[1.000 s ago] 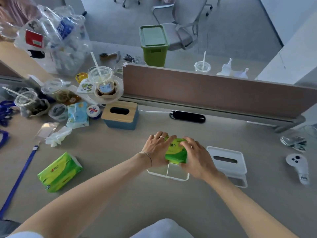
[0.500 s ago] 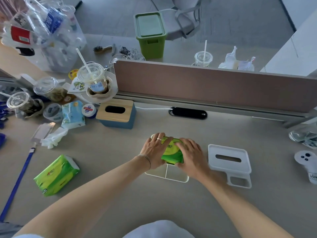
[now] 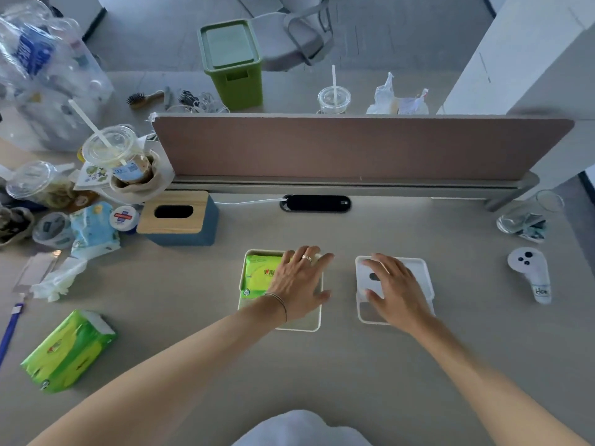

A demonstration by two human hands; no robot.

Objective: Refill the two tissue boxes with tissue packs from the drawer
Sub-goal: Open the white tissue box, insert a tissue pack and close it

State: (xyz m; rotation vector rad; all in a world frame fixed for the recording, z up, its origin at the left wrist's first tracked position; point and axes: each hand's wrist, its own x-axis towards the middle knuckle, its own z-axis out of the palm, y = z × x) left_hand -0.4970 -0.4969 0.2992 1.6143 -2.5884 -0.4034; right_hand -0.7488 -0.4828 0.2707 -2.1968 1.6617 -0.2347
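Left grip (image 3: 299, 284) flat, fingers spread and straight, lying on the green tissue pack (image 3: 259, 275) inside the open white box base (image 3: 309, 326); nothing pinched. Pack sits in the base, mostly showing on the outer side of that grip. Right grip (image 3: 394, 291) also flat and spread, resting on the white slotted lid (image 3: 418, 272), which lies on the tabletop (image 3: 354, 365) just beside the base. Second green tissue pack (image 3: 69, 350) well off to the far side of the left grip. Wood-lidded blue tissue box (image 3: 180, 217) beyond the left grip, lid on.
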